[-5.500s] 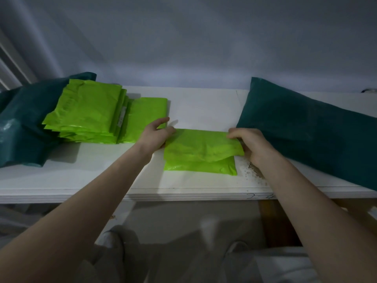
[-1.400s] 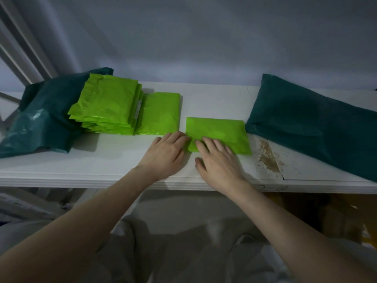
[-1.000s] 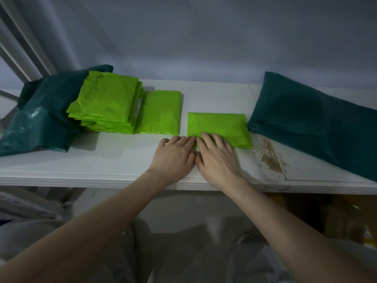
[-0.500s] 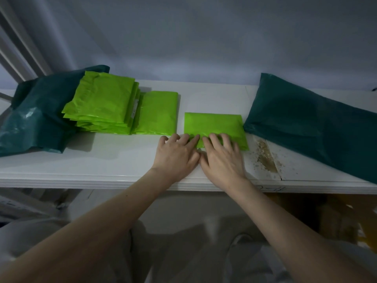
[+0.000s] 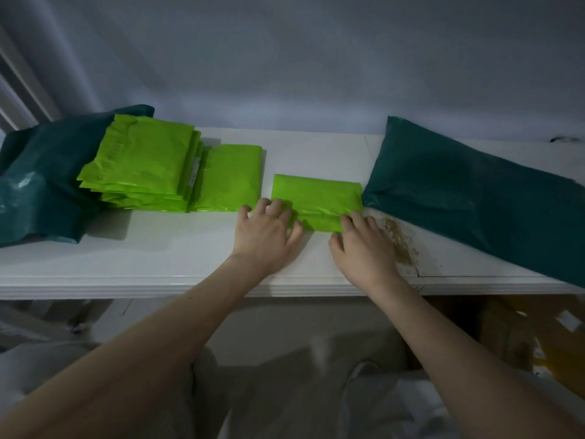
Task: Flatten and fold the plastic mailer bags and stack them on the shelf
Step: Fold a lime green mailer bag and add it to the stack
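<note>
A folded bright green mailer [image 5: 316, 194] lies flat on the white shelf [image 5: 158, 248], in the middle. My left hand [image 5: 266, 236] grips its near-left corner with curled fingers, the thumb against the near edge. My right hand [image 5: 364, 245] has its fingers curled over the near-right corner, thumb off to the side. A crease runs along the mailer's near strip. To the left, a stack of folded green mailers [image 5: 142, 163] leans on a dark teal bag [image 5: 38, 185], with one more folded green mailer [image 5: 231, 179] flat beside the stack.
A large dark teal bag [image 5: 474, 201] lies on the shelf's right part, touching the mailer's right end. A brown chipped patch [image 5: 399, 245] marks the shelf near my right hand. A grey wall stands behind the shelf.
My hands, which pressed flat side by side on the mailer's near edge, have slid apart to its two near corners, and their fingers have curled.
</note>
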The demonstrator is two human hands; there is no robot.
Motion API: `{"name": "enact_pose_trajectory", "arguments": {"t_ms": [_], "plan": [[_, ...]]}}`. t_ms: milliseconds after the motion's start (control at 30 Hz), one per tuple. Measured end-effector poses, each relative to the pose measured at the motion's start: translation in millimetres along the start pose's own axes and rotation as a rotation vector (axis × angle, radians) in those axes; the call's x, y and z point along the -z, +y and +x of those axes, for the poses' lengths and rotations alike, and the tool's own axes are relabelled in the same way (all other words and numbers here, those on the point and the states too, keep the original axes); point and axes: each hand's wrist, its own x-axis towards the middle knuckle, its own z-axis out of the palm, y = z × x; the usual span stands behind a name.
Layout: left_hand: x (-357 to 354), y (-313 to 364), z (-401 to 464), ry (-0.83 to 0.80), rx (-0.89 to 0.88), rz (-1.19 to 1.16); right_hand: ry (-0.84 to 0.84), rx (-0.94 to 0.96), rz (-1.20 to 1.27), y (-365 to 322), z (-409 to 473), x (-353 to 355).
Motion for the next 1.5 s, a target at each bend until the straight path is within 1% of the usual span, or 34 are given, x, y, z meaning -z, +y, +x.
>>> {"name": "enact_pose_trajectory", "arguments": {"t_ms": [100,233,367,533,633,733,833,933,1000,1100,1133,1167,1233,1333,1400,1500], "plan": [[-0.1,12.4,4.2,-0.038,-0.056,-0.049,-0.003,-0.014,-0.001,-4.4,0.2,3.8],[-12.0,32.1,5.3,-0.068,-0.181,-0.021,-0.059,-0.011,0.003,-4.3,1.8,7.8],[-17.1,35.7,8.8,-0.107,-0.17,-0.011,-0.083,-0.032,0.056,-3.6,5.4,10.3],[-16.2,36.8,7.7,-0.135,-0.176,-0.017,-0.076,-0.176,0.253,2.7,13.8,19.5],[-16.3,30.1,7.4,-0.112,-0.213,-0.054,-0.059,-0.226,0.26,10.5,18.0,21.3],[-17.4,21.2,4.9,-0.075,-0.262,-0.083,-0.023,-0.219,0.23,13.9,20.7,20.9],[-16.4,16.4,3.1,-0.009,-0.268,-0.105,-0.097,-0.191,0.276,9.5,23.0,20.2],[-11.6,10.0,1.3,0.097,-0.236,-0.105,-0.139,-0.166,0.266,3.2,23.9,15.6],[-6.6,3.9,-0.6,0.11,-0.155,-0.053,-0.154,-0.164,0.233,0.4,24.6,14.4],[-0.7,-4.0,-3.1,0.092,0.025,-0.022,-0.17,-0.177,0.214,-1.8,27.0,17.3],[0.4,-5.8,-4.1,0.074,0.079,-0.04,-0.174,-0.186,0.219,-2.8,28.3,17.9],[0.0,-7.3,-4.9,0.024,0.132,-0.065,-0.184,-0.204,0.238,-3.6,29.7,17.9],[-2.4,-8.6,-7.2,-0.048,0.201,-0.109,-0.225,-0.26,0.347,-5.1,32.9,17.3],[-3.1,-7.7,-9.8,-0.071,0.25,-0.174,-0.278,-0.339,0.627,-6.6,35.4,18.1],[-2.3,-8.2,-8.5,-0.06,0.24,-0.278,-0.291,-0.356,0.764,-6.5,35.6,22.1],[2.8,-7.7,-7.7,0.008,0.174,-0.438,-0.252,-0.311,0.846,-7.1,36.0,27.7]]}}
